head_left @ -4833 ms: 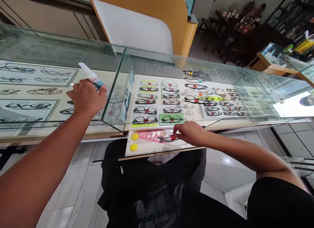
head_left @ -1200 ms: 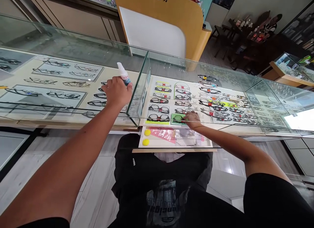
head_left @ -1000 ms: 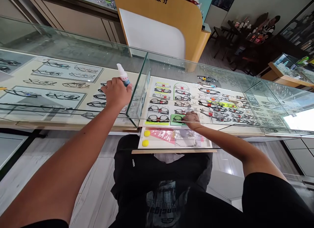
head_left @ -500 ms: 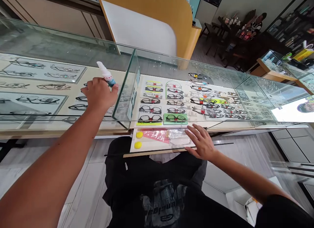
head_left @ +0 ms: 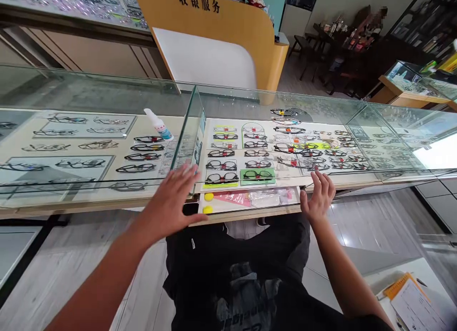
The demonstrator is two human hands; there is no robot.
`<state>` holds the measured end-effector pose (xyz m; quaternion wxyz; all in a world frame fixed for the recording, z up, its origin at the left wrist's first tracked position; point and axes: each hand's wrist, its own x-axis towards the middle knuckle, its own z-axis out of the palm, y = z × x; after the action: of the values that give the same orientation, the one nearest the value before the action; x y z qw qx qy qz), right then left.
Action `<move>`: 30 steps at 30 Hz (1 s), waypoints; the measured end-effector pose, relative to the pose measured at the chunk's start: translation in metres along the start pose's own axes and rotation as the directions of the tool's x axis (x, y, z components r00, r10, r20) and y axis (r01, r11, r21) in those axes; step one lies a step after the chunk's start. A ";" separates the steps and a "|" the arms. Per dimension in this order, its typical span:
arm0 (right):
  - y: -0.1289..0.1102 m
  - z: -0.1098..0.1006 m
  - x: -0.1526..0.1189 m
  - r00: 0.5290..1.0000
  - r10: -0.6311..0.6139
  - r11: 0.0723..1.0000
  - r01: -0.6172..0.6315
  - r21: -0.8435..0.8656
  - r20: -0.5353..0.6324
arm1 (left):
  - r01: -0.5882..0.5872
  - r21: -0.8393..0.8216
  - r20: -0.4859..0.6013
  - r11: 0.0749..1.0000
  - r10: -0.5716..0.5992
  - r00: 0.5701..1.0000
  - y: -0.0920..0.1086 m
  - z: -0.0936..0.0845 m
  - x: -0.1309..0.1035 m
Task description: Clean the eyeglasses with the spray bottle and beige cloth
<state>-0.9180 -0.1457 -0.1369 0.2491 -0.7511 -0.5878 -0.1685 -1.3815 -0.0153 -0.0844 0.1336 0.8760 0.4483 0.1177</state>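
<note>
A white bottle with a blue lower part (head_left: 159,125) stands on the glass counter, left of the upright glass divider (head_left: 189,126). My left hand (head_left: 169,205), fingers spread and holding nothing, is over the counter's front edge, nearer to me than the bottle. At the right end of the pulled-out drawer (head_left: 250,211) is my right hand (head_left: 319,198), its fingers apart and nothing in it. Inside the drawer lie two yellow round pieces (head_left: 208,202), a pink cloth or packet (head_left: 233,198) and clear plastic bags (head_left: 266,198).
Rows of eyeglasses (head_left: 257,163) lie under the counter glass. Beyond stands a wooden cashier desk (head_left: 228,22). A side surface at the lower right holds a notebook (head_left: 416,302). A person sits far back, near a dark table.
My left hand has let go of the bottle and come back toward the front edge. My right hand has shifted right along the drawer, which now looks pushed further in.
</note>
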 end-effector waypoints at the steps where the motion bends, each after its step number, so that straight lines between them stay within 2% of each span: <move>1: 0.000 0.003 0.004 1.000 0.007 1.000 -0.007 -0.004 0.008 | -0.030 0.047 0.045 0.998 0.027 0.999 0.005 0.008 -0.003; 5: 0.013 0.010 0.022 0.999 -0.039 0.999 0.039 0.013 0.022 | -0.005 0.151 0.023 0.989 0.002 1.000 0.002 0.027 0.009; 10: 0.061 0.001 0.043 0.979 -0.169 0.985 0.163 0.062 0.110 | -0.009 0.166 -0.014 0.986 0.012 1.000 -0.006 0.026 0.022; 13: 0.087 -0.005 0.051 0.961 -0.184 0.983 0.177 0.052 0.205 | 0.002 0.169 -0.053 0.986 0.007 0.999 -0.002 0.028 0.022; 15: 0.095 -0.006 0.053 0.952 -0.178 0.984 0.174 0.041 0.248 | 0.009 0.170 -0.085 0.985 0.006 0.996 0.000 0.030 0.021; 18: 0.096 -0.003 0.054 0.958 -0.150 0.989 0.145 0.040 0.243 | 0.019 0.164 -0.124 0.986 0.002 0.992 0.001 0.035 0.021; 23: 0.085 0.007 0.052 0.987 -0.068 0.997 0.062 0.050 0.144 | 0.061 0.141 -0.199 0.988 -0.032 0.980 0.003 0.043 0.024; 30: 0.081 0.026 0.049 1.000 -0.020 0.997 0.020 0.068 0.009 | 0.081 0.080 -0.369 0.994 -0.046 0.928 0.002 0.062 0.030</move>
<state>-0.8287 -0.1066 -0.1451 0.2701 -0.7370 -0.6018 -0.1474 -1.3428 0.0004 -0.1388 0.0102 0.8289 0.4983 0.2539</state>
